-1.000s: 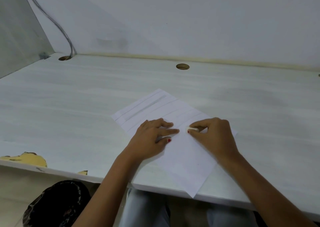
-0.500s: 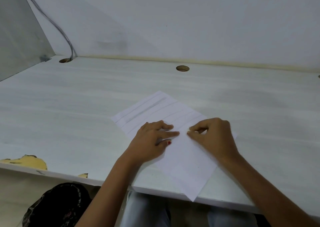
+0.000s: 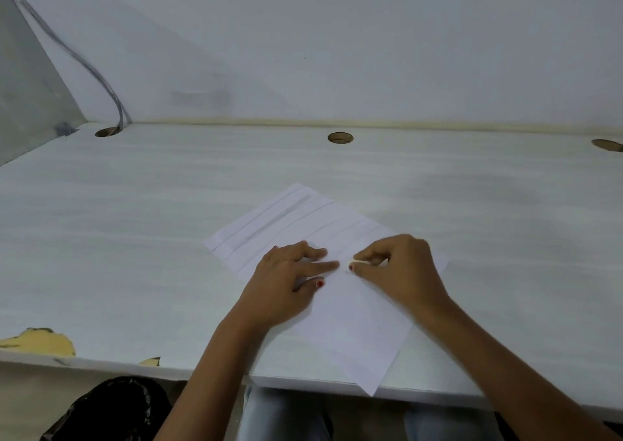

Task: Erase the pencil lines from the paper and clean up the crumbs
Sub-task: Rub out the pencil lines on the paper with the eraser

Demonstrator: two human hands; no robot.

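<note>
The paper (image 3: 354,332) lay skewed at the near edge of the desk (image 3: 135,238), pencil lines (image 3: 279,218) crossing its far half. The left hand (image 3: 290,282) pressed it flat, fingers loosely spread; the right hand (image 3: 401,272) pinched a white eraser (image 3: 359,261) against the sheet.

Head view looks down (and forward) onto the desk (image 3: 135,238).

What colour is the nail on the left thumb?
Red; the left hand thumbnail shows best in the head view.

Office or study cubicle: pale laminate worktop (image 3: 135,238), cable holes (image 3: 340,138), a cable (image 3: 84,60) along white partition walls (image 3: 337,53).
</note>
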